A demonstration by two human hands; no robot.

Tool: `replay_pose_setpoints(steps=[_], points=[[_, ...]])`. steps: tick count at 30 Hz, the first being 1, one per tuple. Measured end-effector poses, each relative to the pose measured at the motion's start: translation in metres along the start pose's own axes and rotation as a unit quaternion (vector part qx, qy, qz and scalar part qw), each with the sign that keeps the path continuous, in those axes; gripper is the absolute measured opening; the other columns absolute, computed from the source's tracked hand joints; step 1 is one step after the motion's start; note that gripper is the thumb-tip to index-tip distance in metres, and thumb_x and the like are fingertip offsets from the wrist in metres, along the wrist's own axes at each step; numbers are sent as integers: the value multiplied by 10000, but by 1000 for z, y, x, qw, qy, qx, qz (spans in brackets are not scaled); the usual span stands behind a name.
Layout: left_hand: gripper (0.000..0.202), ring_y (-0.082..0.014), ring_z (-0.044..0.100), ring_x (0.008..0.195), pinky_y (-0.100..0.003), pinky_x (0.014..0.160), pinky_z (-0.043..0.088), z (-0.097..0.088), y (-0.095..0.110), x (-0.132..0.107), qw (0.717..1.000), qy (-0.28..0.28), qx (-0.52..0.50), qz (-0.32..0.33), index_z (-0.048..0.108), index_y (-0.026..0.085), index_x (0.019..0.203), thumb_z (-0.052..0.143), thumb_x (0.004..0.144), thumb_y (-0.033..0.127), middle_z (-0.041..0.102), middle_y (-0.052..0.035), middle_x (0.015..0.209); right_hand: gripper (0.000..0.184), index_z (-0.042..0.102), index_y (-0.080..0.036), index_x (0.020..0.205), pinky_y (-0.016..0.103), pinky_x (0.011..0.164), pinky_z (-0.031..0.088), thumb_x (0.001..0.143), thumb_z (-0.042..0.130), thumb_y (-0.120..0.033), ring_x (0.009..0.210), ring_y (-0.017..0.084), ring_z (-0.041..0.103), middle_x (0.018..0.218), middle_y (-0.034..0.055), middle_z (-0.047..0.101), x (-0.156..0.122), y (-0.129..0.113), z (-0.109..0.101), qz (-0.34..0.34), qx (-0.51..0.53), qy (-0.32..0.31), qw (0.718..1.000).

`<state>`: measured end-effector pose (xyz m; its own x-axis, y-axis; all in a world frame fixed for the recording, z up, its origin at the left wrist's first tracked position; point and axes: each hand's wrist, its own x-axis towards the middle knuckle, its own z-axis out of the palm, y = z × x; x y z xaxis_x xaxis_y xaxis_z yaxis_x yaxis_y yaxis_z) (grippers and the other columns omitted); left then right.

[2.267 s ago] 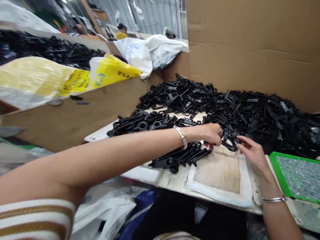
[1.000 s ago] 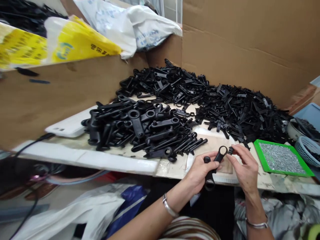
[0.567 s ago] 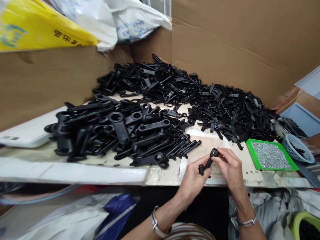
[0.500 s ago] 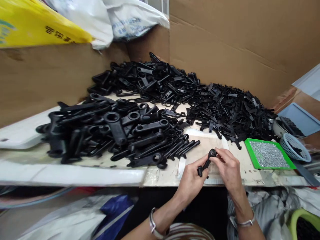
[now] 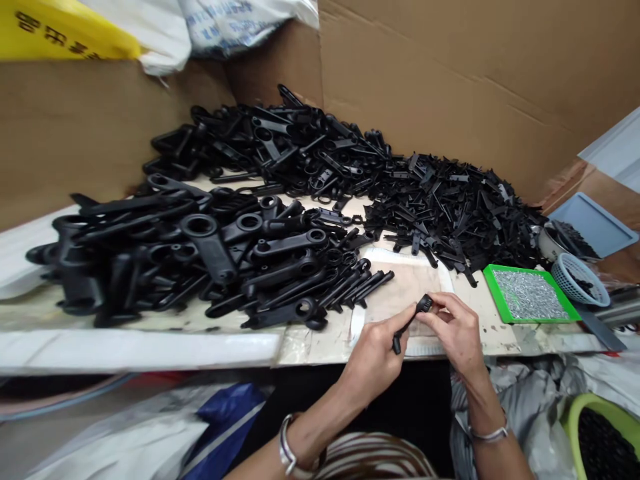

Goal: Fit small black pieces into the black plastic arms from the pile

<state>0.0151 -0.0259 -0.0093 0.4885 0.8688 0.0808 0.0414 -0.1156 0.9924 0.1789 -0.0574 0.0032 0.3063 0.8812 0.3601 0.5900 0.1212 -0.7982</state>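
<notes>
My left hand (image 5: 377, 353) grips a black plastic crank-like arm (image 5: 410, 325) between thumb and fingers, above the front edge of the table. The arm is tilted, with its ribbed round end up toward my right hand (image 5: 457, 330). The thumb and fingers of my right hand are pinched at that round end; whether a small piece sits between them is hidden. To the left lies a heap of similar black plastic arms (image 5: 210, 247) with ring-shaped ends. Under the hands is a pale pad (image 5: 395, 287) with whitish taped edges.
A second pile of arms (image 5: 270, 143) and a mound of small black clips (image 5: 450, 207) lie at the back. On the right are a green tray (image 5: 493, 283) of tiny metal pieces, a blue basket (image 5: 570, 277) and a yellow-green tub (image 5: 573, 423). Cardboard walls (image 5: 450, 73) stand behind.
The view has shifted slightly, so the table appears farther left and higher. My left hand has turned the black plastic arm more edge-on. Both hands stay together on it.
</notes>
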Motion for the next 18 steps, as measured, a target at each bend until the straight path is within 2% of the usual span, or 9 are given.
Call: replay_pose_setpoints(steps=[4, 5, 7, 9, 11, 16, 18], points=[[394, -257, 671, 1106, -333, 1009, 495, -1, 13, 2, 996, -37, -82, -18, 737, 265, 1131, 630, 777, 129, 752, -21, 1091, 486, 727, -203, 1066, 315, 774, 567, 788, 672, -597, 905, 206, 674, 1028, 100, 693, 2, 0, -12, 10, 90, -79, 993], [378, -261, 677, 1091, -334, 999, 502, -1, 16, 1, 994, -43, -95, -21, 746, 258, 1111, 644, 770, 134, 758, -22, 1068, 502, 714, -203, 1088, 321, 782, 569, 806, 643, -612, 911, 210, 683, 1017, 97, 703, 1, -1, -14, 23, 113, -104, 988], [360, -260, 699, 1023, -330, 954, 527, 1, 20, -1, 993, -50, -103, -21, 755, 243, 1091, 656, 761, 138, 769, -21, 999, 471, 701, -197, 1049, 307, 711, 575, 844, 597, -608, 798, 196, 695, 901, 70, 720, -2, -2, -13, 56, 143, -135, 979], [368, -248, 713, 955, -317, 908, 544, 1, 22, -4, 994, -58, -91, -15, 744, 233, 1117, 647, 773, 145, 772, -18, 948, 442, 693, -188, 965, 271, 589, 550, 866, 569, -601, 639, 166, 660, 764, 35, 696, -5, -1, -9, 77, 143, -138, 977], [390, -237, 715, 936, -309, 895, 547, 0, 20, -6, 996, -61, -69, -12, 722, 225, 1163, 627, 791, 151, 772, -16, 939, 457, 688, -181, 919, 254, 536, 520, 870, 549, -614, 574, 148, 622, 713, 22, 671, -8, 0, -2, 84, 133, -133, 979], [399, -248, 686, 1055, -343, 963, 517, -17, 7, -3, 995, -93, -28, -13, 702, 203, 1188, 588, 807, 173, 753, -36, 1094, 489, 704, -182, 873, 274, 680, 544, 804, 595, -655, 750, 186, 666, 802, 50, 707, -4, 3, 7, 111, 108, -126, 980], [369, -257, 681, 1077, -348, 975, 510, -27, 4, -2, 997, -58, -37, -35, 712, 183, 1161, 622, 807, 240, 739, -67, 1135, 476, 702, -180, 853, 272, 665, 538, 781, 624, -644, 719, 178, 655, 786, 47, 701, 2, 5, 3, 127, 100, -111, 981]])
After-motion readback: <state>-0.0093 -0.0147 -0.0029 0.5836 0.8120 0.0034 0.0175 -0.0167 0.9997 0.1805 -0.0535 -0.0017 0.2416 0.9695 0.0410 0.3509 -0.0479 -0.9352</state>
